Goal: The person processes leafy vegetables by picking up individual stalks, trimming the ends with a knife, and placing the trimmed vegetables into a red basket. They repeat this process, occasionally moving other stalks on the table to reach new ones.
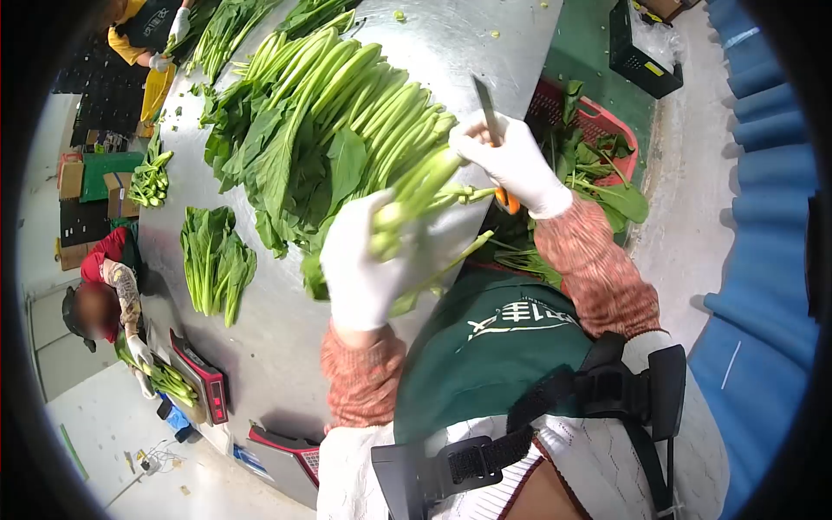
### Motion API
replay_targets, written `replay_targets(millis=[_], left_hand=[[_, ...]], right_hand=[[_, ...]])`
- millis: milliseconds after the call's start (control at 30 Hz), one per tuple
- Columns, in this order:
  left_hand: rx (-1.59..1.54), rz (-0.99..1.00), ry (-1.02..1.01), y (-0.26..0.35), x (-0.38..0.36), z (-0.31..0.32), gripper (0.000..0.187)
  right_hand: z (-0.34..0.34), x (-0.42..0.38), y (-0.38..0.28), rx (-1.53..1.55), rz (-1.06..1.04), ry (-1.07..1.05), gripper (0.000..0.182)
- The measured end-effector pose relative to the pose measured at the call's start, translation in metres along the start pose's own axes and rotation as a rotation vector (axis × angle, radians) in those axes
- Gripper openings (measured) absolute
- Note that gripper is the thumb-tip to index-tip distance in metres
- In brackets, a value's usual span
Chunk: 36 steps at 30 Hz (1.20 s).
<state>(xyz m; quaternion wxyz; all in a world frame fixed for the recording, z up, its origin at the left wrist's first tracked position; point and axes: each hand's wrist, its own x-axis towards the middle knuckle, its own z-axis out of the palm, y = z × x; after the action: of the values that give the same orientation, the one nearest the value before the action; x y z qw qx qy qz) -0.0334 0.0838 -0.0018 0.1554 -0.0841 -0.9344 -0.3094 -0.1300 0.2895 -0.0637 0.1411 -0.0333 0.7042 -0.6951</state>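
My left hand, in a white glove, is closed around several leafy green stalks, slightly blurred, near the table's edge. My gloved right hand is wrapped round a knife; its dark blade points up and away, and its orange handle end shows below the palm. The right fingertips touch or nearly touch the upper ends of the stalks. Just beyond the hands lies a large heap of leafy greens, stems toward the right and leaves toward the left.
The metal table also carries a smaller bunch and red scales. A red basket with loose leaves stands right, below table height. A black crate is farther back. One co-worker handles greens at left; another stands at far left.
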Motion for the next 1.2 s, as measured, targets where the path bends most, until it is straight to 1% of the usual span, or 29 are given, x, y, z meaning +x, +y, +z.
replay_targets(millis=[67,100,133,200,233,300,333,367,467,533,600,633,667,700,733,767,800,833,867,933,967,1033,1067,1133,1200], left_hand=[[0.039,0.111,-0.003,0.011,0.007,0.025,0.047],[0.023,0.101,-0.031,0.018,0.008,0.034,0.053],[-0.001,0.155,0.007,0.026,0.01,0.039,0.052],[-0.006,0.165,0.023,0.035,0.008,0.04,0.046],[-0.016,0.162,0.044,0.036,0.009,0.039,0.043],[-0.042,0.143,0.098,0.032,0.01,0.04,0.035],[-0.041,0.135,0.091,0.034,0.01,0.039,0.035],[-0.039,0.125,0.083,0.036,0.008,0.037,0.034],[-0.005,0.147,0.044,0.038,0.002,0.038,0.038],[-0.002,0.189,0.033,0.042,-0.001,0.04,0.039],[-0.103,0.199,0.01,0.051,0.0,0.034,0.036],[-0.172,0.19,0.008,0.053,0.0,0.03,0.035],[-0.241,0.18,0.005,0.057,-0.001,0.023,0.034],[-0.245,0.117,0.031,0.067,-0.002,0.008,0.031],[-0.28,0.168,0.095,0.065,0.003,-0.01,0.032],[-0.553,-0.009,0.212,0.062,0.002,-0.026,0.029],[-0.773,-0.023,0.323,0.048,0.006,-0.043,0.031],[-1.062,-0.136,0.514,0.027,0.007,-0.057,0.036],[-1.31,-0.174,0.487,0.018,0.005,-0.082,0.04],[-1.499,-0.213,0.51,-0.027,0.005,-0.104,0.04],[-1.619,-0.243,0.508,-0.053,0.003,-0.108,0.037],[-1.768,-0.352,0.572,-0.07,-0.002,-0.1,0.038],[-1.829,-0.41,0.603,-0.081,-0.006,-0.094,0.039],[-1.843,-0.424,0.591,-0.099,-0.014,-0.089,0.046],[-1.834,-0.544,0.614,-0.11,-0.024,-0.09,0.05]], right_hand=[[0.004,-0.022,-0.018,0.091,-0.116,0.049,0.02],[0.0,-0.034,-0.033,0.113,-0.098,-0.026,0.015],[-0.001,-0.038,-0.026,-0.011,-0.232,0.014,0.018],[-0.007,-0.048,-0.026,-0.134,-0.349,-0.005,0.02],[-0.008,-0.052,-0.025,-0.023,-0.33,-0.008,0.021],[-0.013,-0.066,-0.023,-0.166,-0.321,0.037,0.02],[-0.015,-0.071,-0.021,-0.234,-0.315,0.054,0.02],[-0.018,-0.076,-0.016,-0.503,-0.37,0.072,0.026],[-0.014,-0.085,-0.011,-0.653,-0.371,0.091,0.035],[-0.014,-0.086,-0.01,-0.626,-0.39,0.122,0.038],[-0.016,-0.085,-0.004,-0.642,-0.406,0.147,0.038],[-0.019,-0.083,0.003,-0.636,-0.348,0.171,0.031],[-0.028,-0.072,0.028,-0.553,-0.22,0.188,0.022],[-0.042,-0.065,0.051,-0.391,-0.112,0.234,0.022],[-0.056,-0.063,0.065,-0.231,-0.008,0.273,0.024],[-0.07,-0.069,0.063,-0.148,0.047,0.303,0.026],[-0.082,-0.079,0.059,-0.061,0.113,0.323,0.028],[-0.091,-0.088,0.057,-0.084,0.134,0.354,0.028],[-0.099,-0.092,0.056,-0.104,0.144,0.388,0.028],[-0.116,-0.101,0.067,-0.025,0.145,0.426,0.028],[-0.12,-0.104,0.07,-0.054,0.142,0.439,0.029],[-0.124,-0.109,0.076,-0.07,0.149,0.45,0.032],[-0.125,-0.11,0.076,-0.087,0.184,0.439,0.032],[-0.123,-0.113,0.083,-0.085,0.179,0.421,0.033],[-0.121,-0.113,0.087,-0.1,0.201,0.409,0.034]])
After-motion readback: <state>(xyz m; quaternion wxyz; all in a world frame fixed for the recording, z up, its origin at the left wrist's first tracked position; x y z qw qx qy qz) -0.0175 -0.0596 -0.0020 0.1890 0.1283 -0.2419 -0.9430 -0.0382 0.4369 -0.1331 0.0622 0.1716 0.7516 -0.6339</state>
